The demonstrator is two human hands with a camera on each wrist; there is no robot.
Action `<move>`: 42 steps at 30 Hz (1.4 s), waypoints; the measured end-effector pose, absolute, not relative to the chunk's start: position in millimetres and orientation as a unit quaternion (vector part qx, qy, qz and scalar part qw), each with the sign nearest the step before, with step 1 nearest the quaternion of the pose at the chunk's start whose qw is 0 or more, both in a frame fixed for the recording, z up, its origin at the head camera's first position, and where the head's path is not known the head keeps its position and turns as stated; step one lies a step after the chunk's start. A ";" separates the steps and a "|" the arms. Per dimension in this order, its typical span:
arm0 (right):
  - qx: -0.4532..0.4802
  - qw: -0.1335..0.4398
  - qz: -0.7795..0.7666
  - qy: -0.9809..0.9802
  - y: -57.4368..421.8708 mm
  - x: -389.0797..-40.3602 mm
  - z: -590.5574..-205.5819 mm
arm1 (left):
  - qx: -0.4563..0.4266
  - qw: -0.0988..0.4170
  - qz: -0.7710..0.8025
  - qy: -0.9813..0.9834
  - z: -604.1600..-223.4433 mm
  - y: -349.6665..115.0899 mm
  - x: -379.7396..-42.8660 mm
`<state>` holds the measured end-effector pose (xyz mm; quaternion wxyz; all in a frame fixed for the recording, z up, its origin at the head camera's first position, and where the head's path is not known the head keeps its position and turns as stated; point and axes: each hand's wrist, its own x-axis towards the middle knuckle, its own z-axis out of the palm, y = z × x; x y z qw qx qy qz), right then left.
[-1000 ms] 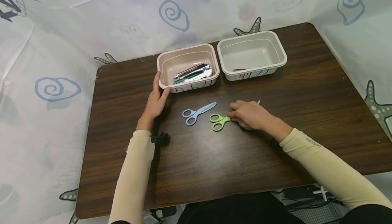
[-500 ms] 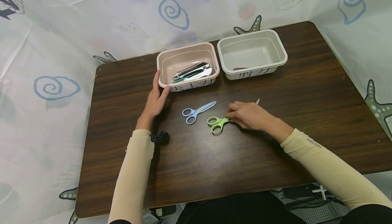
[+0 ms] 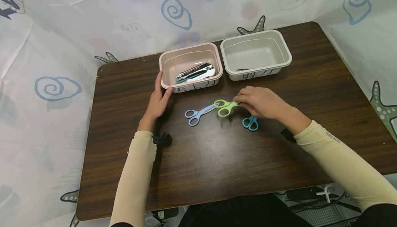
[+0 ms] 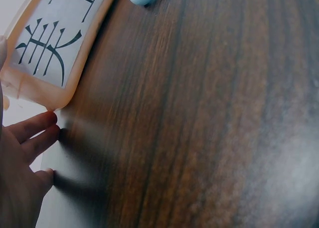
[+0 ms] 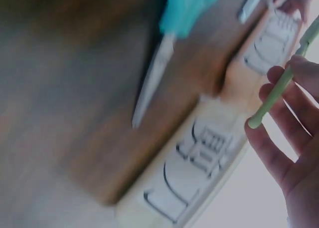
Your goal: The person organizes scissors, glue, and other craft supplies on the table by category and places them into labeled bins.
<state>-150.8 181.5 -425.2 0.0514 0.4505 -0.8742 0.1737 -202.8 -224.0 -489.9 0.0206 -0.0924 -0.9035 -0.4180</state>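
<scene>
The right hand (image 3: 263, 102) pinches the light-green, loop-handled scissors (image 3: 228, 107) at the blade end, handles projecting left of the fingertips above the dark wood-grain desk (image 3: 198, 165), while the left hand (image 3: 157, 103), fingers extended, touches the rectangular pink plastic bin (image 3: 183, 60).

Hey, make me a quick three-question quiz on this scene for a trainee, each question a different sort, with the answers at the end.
1. Multiple choice: what does the person's right grip hold?
a) the blue scissors
b) the green scissors
c) a box cutter

2. True or false: the teal scissors lie inside the pale grey bin.

3. Fill in the blank: the person's left grip touches the ____ bin.

Key:
1. b, the green scissors.
2. False; the teal scissors lie on the table.
3. Pink; it touches the pink bin.
</scene>
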 end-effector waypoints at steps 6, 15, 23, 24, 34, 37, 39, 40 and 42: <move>0.412 0.108 0.183 -0.886 200.3 -173.4 -414.5 | -0.089 0.017 -0.417 -0.904 -489.6 -224.3 -202.5; 0.349 0.167 0.186 -0.903 218.6 -199.9 -416.6 | -0.089 0.013 -0.416 -0.905 -488.7 -224.7 -202.6; 0.287 0.137 0.198 -0.927 228.1 -211.6 -416.3 | -0.085 0.012 -0.417 -0.905 -488.3 -224.0 -202.5; 0.281 0.128 0.199 -0.930 228.8 -212.2 -416.2 | -0.084 0.011 -0.416 -0.905 -488.3 -224.1 -202.5; 0.257 0.060 0.201 -0.943 233.1 -218.9 -418.3 | -0.088 0.014 -0.416 -0.905 -487.9 -222.1 -203.9; 0.257 0.049 0.193 -0.946 233.1 -221.6 -419.5 | -0.088 0.015 -0.417 -0.905 -488.8 -222.6 -203.7; 0.258 0.043 0.183 -0.948 233.1 -223.5 -419.5 | -0.089 0.016 -0.419 -0.904 -488.4 -222.8 -202.7; 0.259 0.041 0.179 -0.948 233.2 -224.3 -419.2 | -0.089 0.016 -0.419 -0.904 -488.3 -223.0 -202.3; 0.260 0.036 0.174 -0.949 233.5 -225.7 -418.4 | -0.089 0.016 -0.420 -0.903 -488.5 -223.6 -202.0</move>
